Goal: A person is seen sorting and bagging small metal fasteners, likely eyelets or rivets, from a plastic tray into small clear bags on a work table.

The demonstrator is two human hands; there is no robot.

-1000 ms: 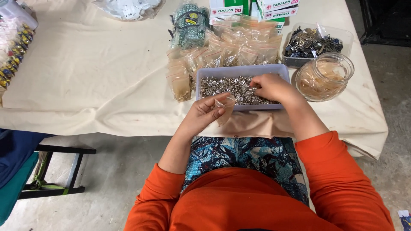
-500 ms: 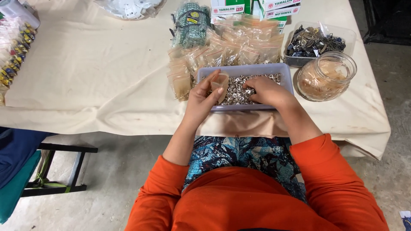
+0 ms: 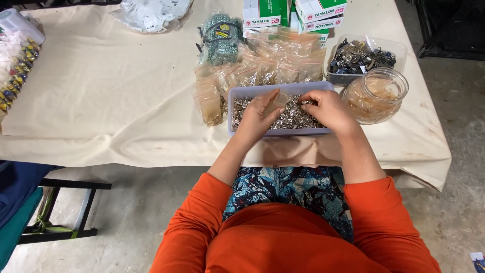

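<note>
Both hands work inside a shallow lavender tray (image 3: 237, 108) of small silver metal pieces (image 3: 295, 116) that sits at the near edge of the cloth-covered counter (image 3: 111, 101). The left hand (image 3: 260, 117) pinches a small clear bag (image 3: 279, 97) between thumb and fingers, holding it just above the pieces. The right hand (image 3: 328, 107) rests curled over the pieces, fingertips down among them; whether it grips any cannot be told. Just behind the tray lie many small filled bags (image 3: 273, 68). To the right stand a glass jar (image 3: 376, 96) and a clear tub of dark metal parts (image 3: 361, 58).
</note>
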